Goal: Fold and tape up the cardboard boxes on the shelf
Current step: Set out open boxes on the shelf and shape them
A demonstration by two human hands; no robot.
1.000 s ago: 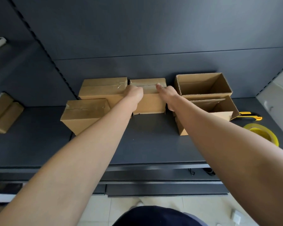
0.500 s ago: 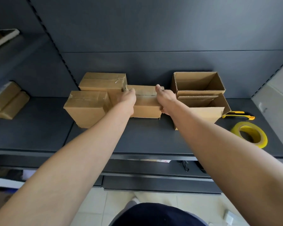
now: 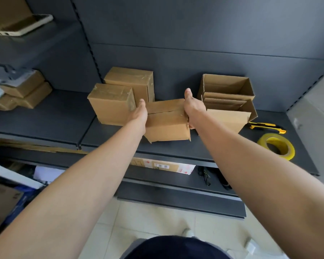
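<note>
Held tilted near the front of the shelf (image 3: 223,146), fingers of the right hand (image 3: 194,109) curled round its corner and those of the left hand (image 3: 138,114) hidden, the box (image 3: 166,126) could slip and drop, or its seemingly untaped flaps (image 3: 165,106) spring open.

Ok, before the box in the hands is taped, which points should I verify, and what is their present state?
1. Left hand and right hand hold the box by its sides: ok.
2. Top flaps of this box folded shut: ok.
3. Tape over its top seam: cannot tell.
4. Tape roll lies free on the shelf, at the right: ok.
5. Knife lies near the tape roll: ok.
6. Rear open box and front open box folded shut: not ok.
</note>
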